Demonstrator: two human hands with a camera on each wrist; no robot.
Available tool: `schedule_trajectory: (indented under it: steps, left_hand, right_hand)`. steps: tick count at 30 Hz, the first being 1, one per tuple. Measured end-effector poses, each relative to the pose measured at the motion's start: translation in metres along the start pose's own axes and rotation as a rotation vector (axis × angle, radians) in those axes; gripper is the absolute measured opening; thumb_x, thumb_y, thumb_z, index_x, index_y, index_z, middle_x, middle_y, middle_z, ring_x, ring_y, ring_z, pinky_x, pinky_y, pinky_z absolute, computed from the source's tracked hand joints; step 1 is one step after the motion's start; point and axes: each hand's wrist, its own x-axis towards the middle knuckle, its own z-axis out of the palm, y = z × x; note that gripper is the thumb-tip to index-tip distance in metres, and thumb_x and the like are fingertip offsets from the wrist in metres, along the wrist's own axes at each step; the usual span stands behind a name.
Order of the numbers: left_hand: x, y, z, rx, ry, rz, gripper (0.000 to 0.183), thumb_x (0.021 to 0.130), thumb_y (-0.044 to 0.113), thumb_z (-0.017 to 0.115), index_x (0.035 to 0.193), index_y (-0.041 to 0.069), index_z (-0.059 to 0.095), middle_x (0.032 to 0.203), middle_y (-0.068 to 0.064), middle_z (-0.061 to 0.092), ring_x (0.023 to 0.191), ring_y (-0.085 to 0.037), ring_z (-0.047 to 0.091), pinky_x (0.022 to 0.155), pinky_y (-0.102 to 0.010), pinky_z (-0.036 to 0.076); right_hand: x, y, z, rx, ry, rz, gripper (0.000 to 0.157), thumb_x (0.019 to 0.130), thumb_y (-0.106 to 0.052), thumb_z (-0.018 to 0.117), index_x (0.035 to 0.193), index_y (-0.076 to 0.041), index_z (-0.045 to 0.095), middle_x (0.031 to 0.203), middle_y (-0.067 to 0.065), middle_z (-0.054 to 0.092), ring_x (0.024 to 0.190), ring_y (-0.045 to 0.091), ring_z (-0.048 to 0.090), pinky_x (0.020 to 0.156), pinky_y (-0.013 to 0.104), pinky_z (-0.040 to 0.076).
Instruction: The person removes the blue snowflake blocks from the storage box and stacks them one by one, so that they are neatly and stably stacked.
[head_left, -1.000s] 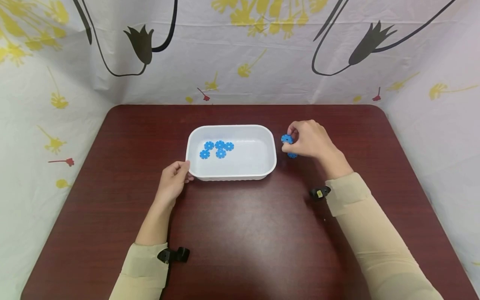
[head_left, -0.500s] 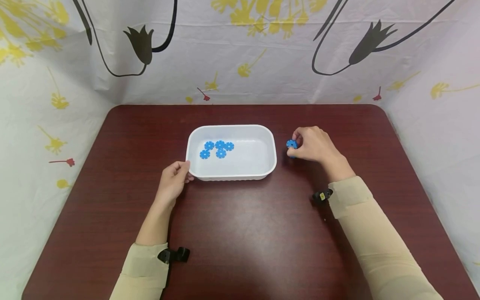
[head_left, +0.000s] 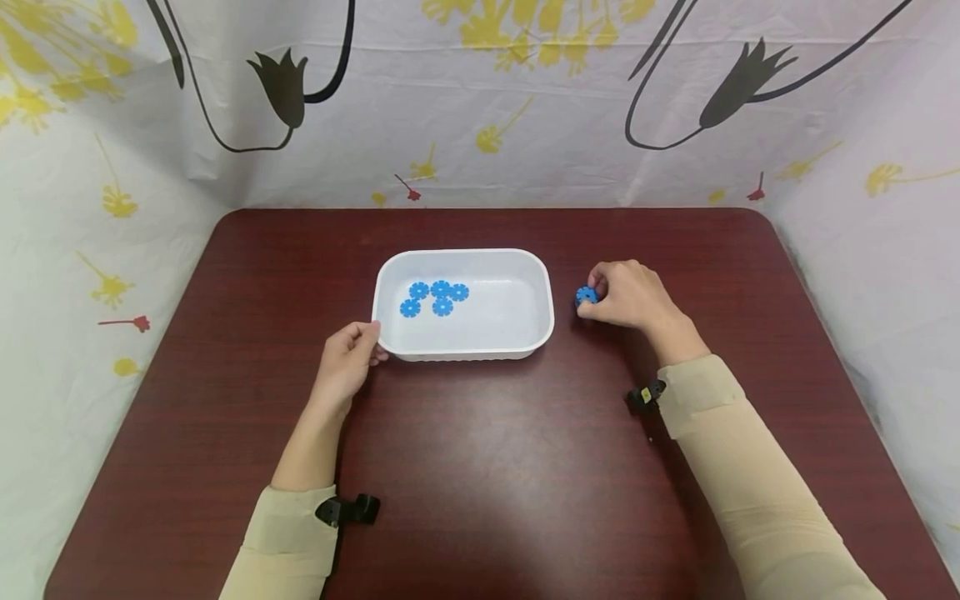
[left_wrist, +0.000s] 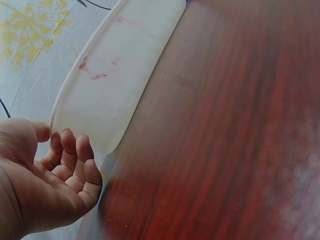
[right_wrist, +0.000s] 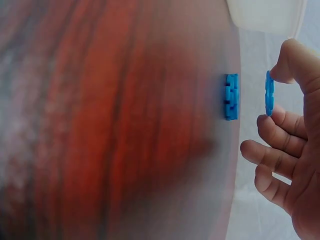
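Observation:
My left hand (head_left: 347, 362) pinches the near left corner of a white plastic tray (head_left: 502, 325) between thumb and fingers. Several blue notched discs (head_left: 442, 307) lie in the tray's left half. To the right of the tray, my right hand (head_left: 633, 293) holds another blue notched disc (right_wrist: 269, 93) by its edges between thumb and fingertips. In the right wrist view, a short stack of blue discs (right_wrist: 231, 97) sits on the table beneath the held one, with a gap between them. From the head view the held disc hides that stack.
A dark red wooden table (head_left: 480, 433) bears everything. White cloth with yellow and dark flower prints (head_left: 555, 167) hangs along its back and sides. Black wrist straps (head_left: 348, 510) show at both cuffs.
My right hand has moved slightly right and toward me, bringing its disc over the stack, which showed below the hand earlier. The left hand and the tray stay put.

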Motion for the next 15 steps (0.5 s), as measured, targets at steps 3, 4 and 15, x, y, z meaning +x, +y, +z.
schedule_trajectory:
  steps: [3, 4, 15]
  left_hand:
    - [-0.0001, -0.0003, 0.0001, -0.001, 0.000, 0.000, 0.037, 0.107, 0.027, 0.053, 0.109, -0.009, 0.062, 0.078, -0.002, 0.065, 0.072, -0.011, 0.062, 0.070, -0.023, 0.053]
    - [-0.0001, -0.0004, 0.0001, -0.003, 0.001, 0.000, 0.037, 0.107, 0.027, 0.053, 0.109, -0.009, 0.062, 0.078, -0.002, 0.065, 0.072, -0.011, 0.062, 0.070, -0.023, 0.053]
    - [0.0003, 0.0003, 0.0000, 0.004, 0.005, -0.008, 0.037, 0.107, 0.028, 0.053, 0.109, -0.008, 0.062, 0.078, -0.002, 0.065, 0.072, -0.011, 0.062, 0.070, -0.023, 0.053]
  right_hand:
    - [-0.0003, 0.0015, 0.0014, -0.007, -0.005, 0.002, 0.029, 0.073, -0.032, 0.076, 0.088, -0.009, 0.067, 0.076, 0.001, 0.063, 0.069, 0.020, 0.056, 0.062, 0.038, 0.044]
    - [-0.0003, 0.0019, 0.0019, -0.010, -0.005, 0.002, 0.029, 0.073, -0.032, 0.076, 0.088, -0.009, 0.067, 0.076, 0.001, 0.063, 0.069, 0.020, 0.056, 0.062, 0.038, 0.044]
    - [0.0012, 0.0031, 0.0040, -0.021, -0.023, 0.004, 0.031, 0.073, -0.033, 0.076, 0.089, -0.008, 0.067, 0.077, 0.002, 0.064, 0.070, 0.020, 0.057, 0.063, 0.039, 0.047]
